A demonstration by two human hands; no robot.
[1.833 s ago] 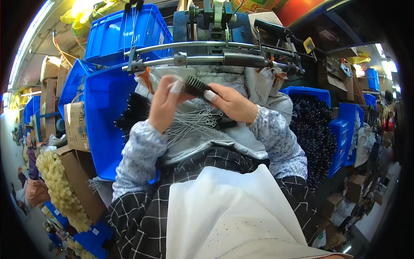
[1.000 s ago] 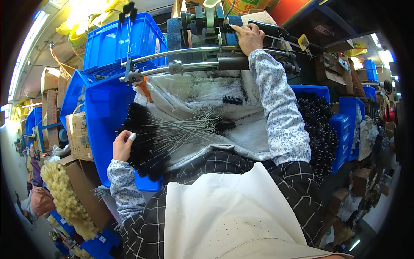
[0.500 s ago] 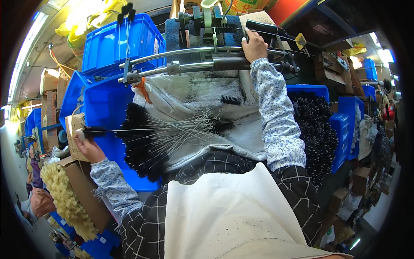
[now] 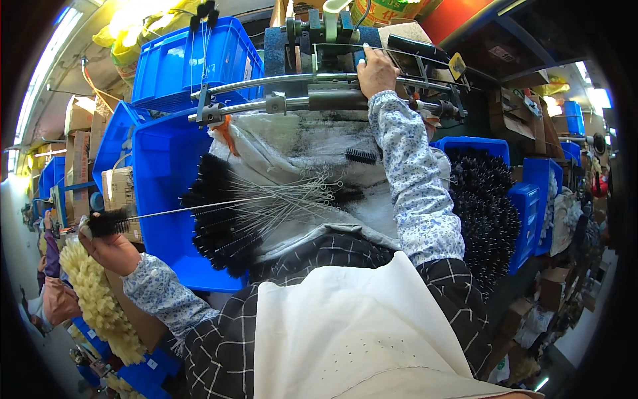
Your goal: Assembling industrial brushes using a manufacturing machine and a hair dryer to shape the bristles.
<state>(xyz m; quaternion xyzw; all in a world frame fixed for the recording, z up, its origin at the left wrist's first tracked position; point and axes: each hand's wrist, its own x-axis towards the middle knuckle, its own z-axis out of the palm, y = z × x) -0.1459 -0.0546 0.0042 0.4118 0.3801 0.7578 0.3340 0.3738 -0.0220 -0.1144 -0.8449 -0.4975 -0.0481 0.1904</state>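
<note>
Left hand [image 4: 109,249] is gripping the bristle end of a wire-stemmed black brush [image 4: 106,223], stem lying horizontally toward the brush pile [image 4: 222,219]; right hand [image 4: 375,70] is clasping the machine rail [image 4: 319,81] far above.

One head-worn fisheye view looks steeply down, close over the person's lap and workbench [image 4: 312,143].
</note>
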